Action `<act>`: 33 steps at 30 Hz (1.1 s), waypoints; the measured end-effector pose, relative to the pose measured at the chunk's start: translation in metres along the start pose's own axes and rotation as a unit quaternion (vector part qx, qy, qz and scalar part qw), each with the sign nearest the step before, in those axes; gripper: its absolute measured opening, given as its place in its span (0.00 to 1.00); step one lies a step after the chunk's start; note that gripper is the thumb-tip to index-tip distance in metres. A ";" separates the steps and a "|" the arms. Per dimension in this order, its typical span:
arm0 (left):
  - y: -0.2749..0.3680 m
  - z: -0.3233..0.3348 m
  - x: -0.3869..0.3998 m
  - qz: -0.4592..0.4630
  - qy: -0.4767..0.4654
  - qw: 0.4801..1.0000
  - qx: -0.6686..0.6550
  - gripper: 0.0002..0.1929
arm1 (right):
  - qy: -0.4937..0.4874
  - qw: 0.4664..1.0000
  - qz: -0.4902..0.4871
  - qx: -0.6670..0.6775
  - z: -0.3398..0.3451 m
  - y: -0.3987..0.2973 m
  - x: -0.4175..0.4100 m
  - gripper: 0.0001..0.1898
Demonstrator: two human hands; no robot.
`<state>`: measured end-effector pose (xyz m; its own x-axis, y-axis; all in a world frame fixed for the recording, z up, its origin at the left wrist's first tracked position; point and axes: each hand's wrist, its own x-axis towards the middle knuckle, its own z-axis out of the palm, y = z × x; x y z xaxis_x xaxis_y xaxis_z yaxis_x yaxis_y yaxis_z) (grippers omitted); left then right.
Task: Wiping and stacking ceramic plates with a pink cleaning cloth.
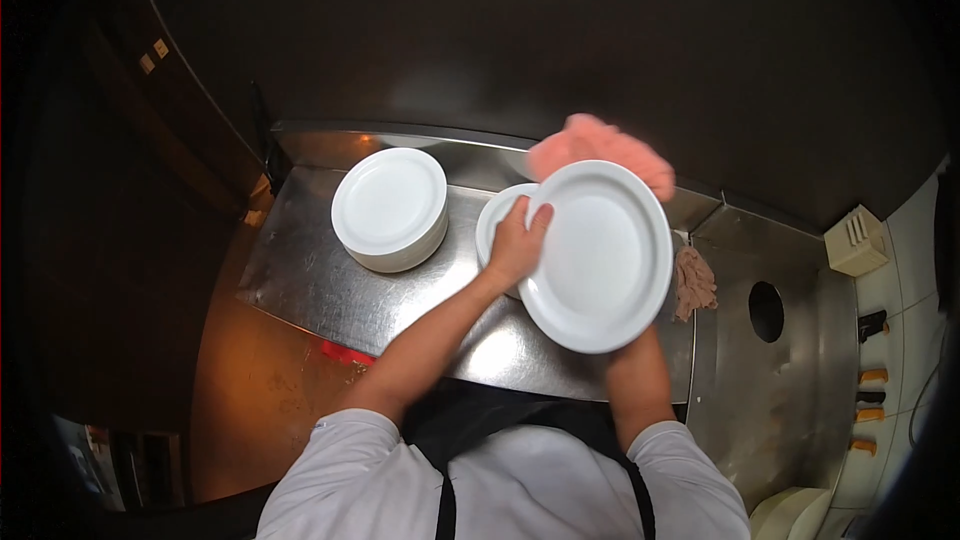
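A round white plate (600,259) is held up, tilted, above the steel counter. My left hand (520,240) grips its left rim, the thumb lying on the upper face. The plate hides my right hand; only that forearm shows below it. A pink cloth (600,150), slightly blurred, sticks out beyond the plate's far edge; what holds it cannot be seen. Behind the held plate and my left hand, another white plate (491,221) is partly visible on the counter. Further left stands a stack of white plates (390,202).
The stainless steel counter (322,240) has a raised back edge against a dark wall. A brownish cloth (694,283) lies at its right end. Beyond is a steel surface (739,375) with a round hole. Yellow-orange handles and a cream plastic holder (857,241) line the tiled right wall.
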<state>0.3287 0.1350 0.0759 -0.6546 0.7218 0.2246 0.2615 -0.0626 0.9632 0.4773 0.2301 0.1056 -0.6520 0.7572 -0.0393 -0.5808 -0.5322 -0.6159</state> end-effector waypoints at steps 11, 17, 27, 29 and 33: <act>0.009 -0.065 0.003 -0.022 -0.070 0.997 -0.030 0.21 | -0.305 0.950 -0.061 0.018 -0.083 0.025 -0.014 0.34; 0.016 -0.059 -0.004 -0.008 -0.098 0.992 -0.083 0.19 | -0.150 0.985 -0.079 0.034 0.033 0.088 -0.012 0.32; 0.048 -0.086 -0.004 0.125 0.234 0.951 -0.158 0.18 | 0.099 0.979 -0.120 -0.133 0.068 0.026 -0.008 0.11; 0.072 -0.094 -0.015 0.148 0.122 0.930 -0.314 0.20 | 0.133 0.970 -0.129 -0.156 0.076 -0.006 0.005 0.11; 0.079 -0.118 0.002 0.043 0.038 0.942 -0.330 0.20 | 0.049 0.969 -0.168 -0.176 0.107 -0.008 -0.002 0.13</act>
<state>0.2641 0.0504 0.1700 -0.7060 0.6449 0.2928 -0.1660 -0.5526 0.8167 0.4311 0.1924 0.1946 -0.3945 0.9072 0.1461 -0.5388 -0.0996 -0.8365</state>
